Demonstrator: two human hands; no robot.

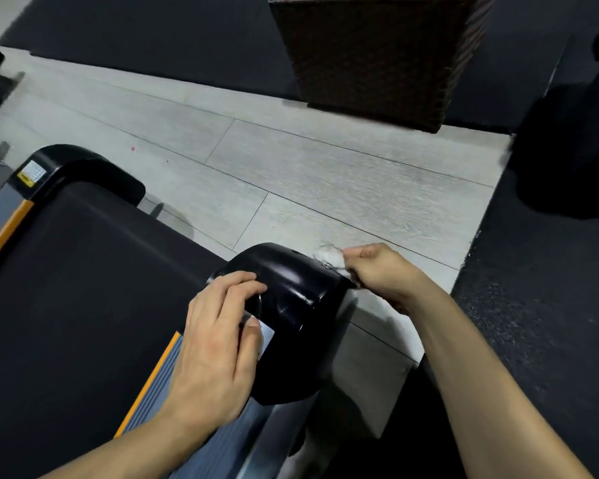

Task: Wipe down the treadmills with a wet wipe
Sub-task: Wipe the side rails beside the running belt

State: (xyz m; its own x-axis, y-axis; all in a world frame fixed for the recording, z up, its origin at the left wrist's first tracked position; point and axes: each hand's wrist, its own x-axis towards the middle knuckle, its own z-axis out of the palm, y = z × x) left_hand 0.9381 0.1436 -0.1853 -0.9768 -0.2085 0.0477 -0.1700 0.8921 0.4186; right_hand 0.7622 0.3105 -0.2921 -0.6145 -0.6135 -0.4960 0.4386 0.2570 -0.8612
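Observation:
The rear end of a treadmill fills the lower left, with its black belt [83, 288] and an orange-edged side rail [153, 378]. A glossy black end cap [291, 305] covers the right rear corner; a second cap [83, 167] sits at the far corner. My left hand [218, 344] rests on the near cap, fingers laid over its top and thumb against a white label. My right hand [381, 271] pinches a crumpled white wet wipe [329, 259] against the cap's outer edge.
A dark woven wicker basket [377, 57] stands on the pale plank floor [291, 160] beyond the treadmill. Black rubber matting [533, 305] runs along the right side and across the back. Part of another machine shows at the far left edge.

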